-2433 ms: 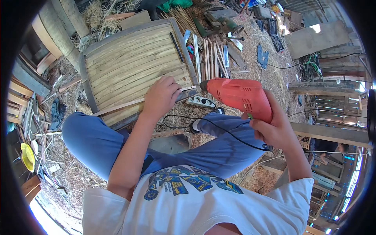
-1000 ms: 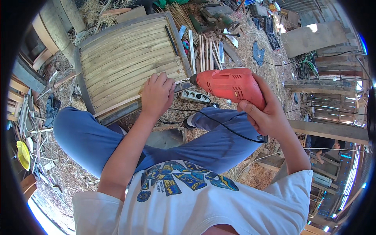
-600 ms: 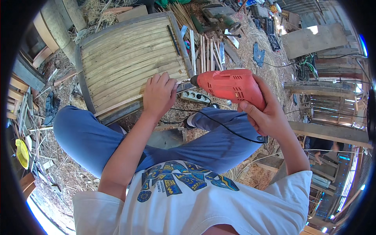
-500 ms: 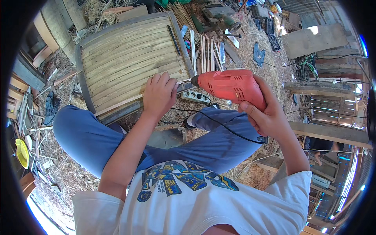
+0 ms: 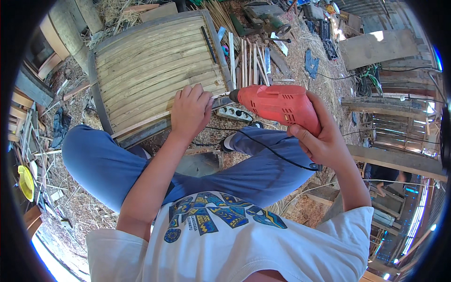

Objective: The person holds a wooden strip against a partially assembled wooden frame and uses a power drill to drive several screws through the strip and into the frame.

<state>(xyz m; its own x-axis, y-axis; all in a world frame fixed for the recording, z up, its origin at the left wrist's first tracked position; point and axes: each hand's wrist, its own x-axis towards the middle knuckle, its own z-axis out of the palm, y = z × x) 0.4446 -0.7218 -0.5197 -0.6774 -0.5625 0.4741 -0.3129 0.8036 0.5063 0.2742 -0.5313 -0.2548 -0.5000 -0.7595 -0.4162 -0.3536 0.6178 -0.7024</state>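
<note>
My left hand [image 5: 190, 113] grips a thin wooden strip [image 5: 141, 125] along the near edge of a slatted wooden panel [image 5: 150, 61] in a dark frame, fingers bent over it. My right hand [image 5: 319, 141] is wrapped round the handle of a red corded drill [image 5: 275, 104], thumb low on the grip. The drill's black chuck lies at the strip's right end, by the panel's near right corner; whether the bit touches it, I cannot tell. A white power strip [image 5: 232, 114] lies just below that corner, and the black cord crosses over my blue-trousered legs [image 5: 253, 183].
Loose wooden slats [image 5: 251, 66] lie right of the panel. A metal machine [image 5: 263, 23], a blue cloth [image 5: 311, 63] and cable coils [image 5: 369, 80] are farther back. Beams [image 5: 394, 160] stand at right, with another person [image 5: 385, 171] beyond. A yellow basin [image 5: 27, 183] is at left.
Since the earliest frame the drill and both my hands have shifted slightly up and left in the view, along with a small camera shift. Over the last second they have barely moved.
</note>
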